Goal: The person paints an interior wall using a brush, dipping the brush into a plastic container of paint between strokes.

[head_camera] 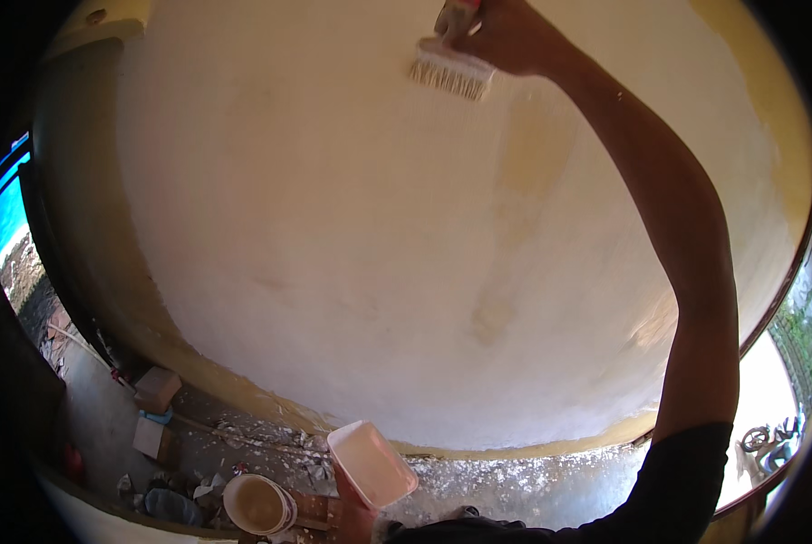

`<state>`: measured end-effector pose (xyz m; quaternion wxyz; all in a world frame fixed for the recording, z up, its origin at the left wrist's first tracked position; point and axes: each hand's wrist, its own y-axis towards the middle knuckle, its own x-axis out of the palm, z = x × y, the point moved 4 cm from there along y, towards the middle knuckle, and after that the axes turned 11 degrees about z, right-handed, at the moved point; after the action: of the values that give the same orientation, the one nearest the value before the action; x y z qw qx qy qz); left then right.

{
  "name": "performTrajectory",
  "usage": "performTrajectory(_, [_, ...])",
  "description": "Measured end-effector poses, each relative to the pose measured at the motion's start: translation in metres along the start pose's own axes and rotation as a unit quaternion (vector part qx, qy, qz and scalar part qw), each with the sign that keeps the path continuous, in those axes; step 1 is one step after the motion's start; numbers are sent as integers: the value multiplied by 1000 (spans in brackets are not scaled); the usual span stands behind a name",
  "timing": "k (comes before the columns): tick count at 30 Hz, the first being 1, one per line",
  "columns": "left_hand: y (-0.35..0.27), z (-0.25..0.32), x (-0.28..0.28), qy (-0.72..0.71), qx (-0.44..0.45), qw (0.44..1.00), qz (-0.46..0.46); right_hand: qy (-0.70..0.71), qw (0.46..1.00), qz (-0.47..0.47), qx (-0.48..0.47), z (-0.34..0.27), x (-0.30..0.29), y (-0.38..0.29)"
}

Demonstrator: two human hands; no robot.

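Raised high at the top of the view, my right hand (504,37) grips a wide paint brush (452,68). Its pale bristles point down and are against or very close to the wall (351,204); I cannot tell which. White paint covers most of this wall, with yellowish patches showing through below the brush. Low in the view, my left hand (355,513) holds a shallow rectangular plastic tub (372,464) tilted from beneath. A pale layer, likely paint, coats its inside. Left of that hand stands a round bucket (260,504) with a light-coloured content.
Paint spatters mark the floor (515,483) along the wall's foot. Cardboard boxes (156,389) and crumpled plastic (171,506) lie at the lower left. A dark door frame (59,272) bounds the left side. At the far right, a motorbike (773,445) stands outside an opening.
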<state>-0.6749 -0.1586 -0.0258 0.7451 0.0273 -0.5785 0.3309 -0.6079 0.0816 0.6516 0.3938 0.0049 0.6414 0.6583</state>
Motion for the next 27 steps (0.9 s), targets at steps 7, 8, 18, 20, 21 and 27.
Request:
performTrajectory(7, [-2,2,-8,-2,9,1000,16,-235,945,76,-213,6,22,6])
performTrajectory(8, [3,-2,-5,-2,-2,1000,7,-248,924,86,-279,-1,39,-26])
performTrajectory(18, [9,-6,-1,-1,-11,1000,-11,30,979,-139,-149,-33,72,-108])
performTrajectory(20, [4,-1,-5,-1,4,1000,-1,-1,997,-74,-18,-7,38,-42])
performTrajectory(21, [5,-2,-5,-1,-1,1000,-3,5,1000,-13,-19,2,7,-21])
performTrajectory(27, [12,-21,2,1,-34,999,-14,-124,959,203,-154,44,-92,42])
